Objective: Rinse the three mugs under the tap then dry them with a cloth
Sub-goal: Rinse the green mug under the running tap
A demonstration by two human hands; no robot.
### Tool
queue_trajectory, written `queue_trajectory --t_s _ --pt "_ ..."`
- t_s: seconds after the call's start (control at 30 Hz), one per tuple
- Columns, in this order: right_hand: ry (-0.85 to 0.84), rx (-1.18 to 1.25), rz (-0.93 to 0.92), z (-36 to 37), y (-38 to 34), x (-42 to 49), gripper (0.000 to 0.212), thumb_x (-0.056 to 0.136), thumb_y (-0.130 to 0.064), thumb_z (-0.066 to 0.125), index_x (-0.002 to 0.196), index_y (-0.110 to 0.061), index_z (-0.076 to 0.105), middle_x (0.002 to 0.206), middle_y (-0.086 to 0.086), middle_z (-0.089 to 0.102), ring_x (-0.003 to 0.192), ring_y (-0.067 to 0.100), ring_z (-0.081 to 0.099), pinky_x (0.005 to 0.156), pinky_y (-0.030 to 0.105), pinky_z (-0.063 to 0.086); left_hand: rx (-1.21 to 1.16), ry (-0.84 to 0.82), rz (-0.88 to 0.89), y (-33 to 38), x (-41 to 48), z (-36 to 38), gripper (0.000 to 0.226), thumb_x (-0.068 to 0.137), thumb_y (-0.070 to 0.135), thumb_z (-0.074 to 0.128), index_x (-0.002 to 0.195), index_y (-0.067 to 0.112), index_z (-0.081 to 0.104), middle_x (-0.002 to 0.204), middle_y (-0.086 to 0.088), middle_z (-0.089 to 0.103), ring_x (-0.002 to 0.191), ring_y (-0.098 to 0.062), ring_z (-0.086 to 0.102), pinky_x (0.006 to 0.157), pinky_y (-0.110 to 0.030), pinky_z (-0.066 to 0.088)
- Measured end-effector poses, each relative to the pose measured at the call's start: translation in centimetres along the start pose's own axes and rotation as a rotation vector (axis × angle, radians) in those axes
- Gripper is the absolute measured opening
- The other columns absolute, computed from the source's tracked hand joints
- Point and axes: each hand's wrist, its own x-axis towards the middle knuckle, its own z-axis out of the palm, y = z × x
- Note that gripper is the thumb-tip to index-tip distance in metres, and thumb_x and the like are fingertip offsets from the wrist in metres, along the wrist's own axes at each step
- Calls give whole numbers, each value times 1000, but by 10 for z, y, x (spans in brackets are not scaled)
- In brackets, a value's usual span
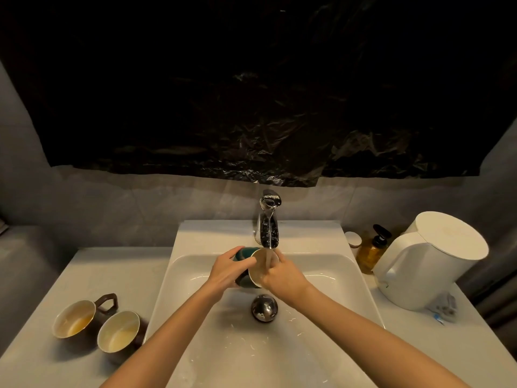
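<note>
A dark green mug [242, 254] with a pale inside is tilted over the white sink [330, 264], its mouth toward me. My left hand [228, 271] grips its outer wall. My right hand [282, 275] is at the rim with fingers reaching inside. Water runs from the chrome tap [268, 219] into the mug. Two more mugs stand on the counter at the left: a brown-handled mug [75, 317] and a second mug [119, 330], both with yellowish residue inside. No cloth is in view.
A round metal drain plug [264, 308] sits in the basin below the hands. On the right counter stand a white kettle [430, 259], an amber pump bottle [372, 252] and a small jar [354, 239]. Black plastic sheeting [251, 107] covers the wall above.
</note>
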Motion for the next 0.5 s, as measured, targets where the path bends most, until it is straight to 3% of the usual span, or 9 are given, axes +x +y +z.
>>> queue_trajectory --t_s 0.1,0.17,0.23,0.27,0.3,0.37,0.4,0.5 --pt "-59 296 -16 4 -6 -1 39 84 -1 58 122 -10 58 98 14 68 87 37 62 68 39 49 -16 -3 -23 -1 0 0 20 78 17 64 79 37 61 94 4 62 90 -17 58 75 -38 59" --pt "9 434 34 11 -6 -11 42 85 1 52 123 -18 56 101 11 66 84 35 61 61 36 45 -5 -9 -9 -4 -1 -1 19 72 23 66 80 39 61 95 6 62 92 -17 58 75 -38 58" --pt "60 428 -22 15 -5 -17 50 84 1 56 128 -22 54 112 13 63 96 37 61 70 39 52 70 -21 42 -7 0 -2 22 67 29 67 86 39 63 94 7 63 91 -15 58 76 -35 58" --pt "85 337 -62 18 -3 -16 52 82 -1 62 129 -21 54 120 15 61 109 38 58 83 45 52 106 -32 67 -8 1 -2 24 69 29 68 92 36 64 94 6 64 90 -14 59 75 -32 58" --pt "80 218 -71 21 -2 -12 51 79 -7 70 127 -19 58 127 16 59 121 37 53 96 52 47 128 -37 81 -9 2 -1 26 72 27 69 97 33 65 95 4 64 90 -14 59 72 -30 58" --pt "41 56 -4 14 -4 -7 45 78 -15 74 122 -16 65 129 16 60 128 36 48 105 56 38 125 -30 86 -8 3 0 26 76 23 69 101 30 65 96 2 65 89 -14 60 69 -29 59" --pt "12 93 19 9 -9 -6 45 82 -12 68 127 -13 60 126 18 60 125 38 49 103 54 42 110 -20 87 -7 4 1 26 76 21 69 100 30 65 95 2 65 89 -15 60 69 -31 59" --pt "-2 339 18 3 -13 -9 50 87 7 50 134 -9 44 107 18 63 92 39 62 68 42 49 69 6 41 -4 6 -1 20 79 19 67 92 34 64 96 4 63 91 -16 59 73 -35 59"
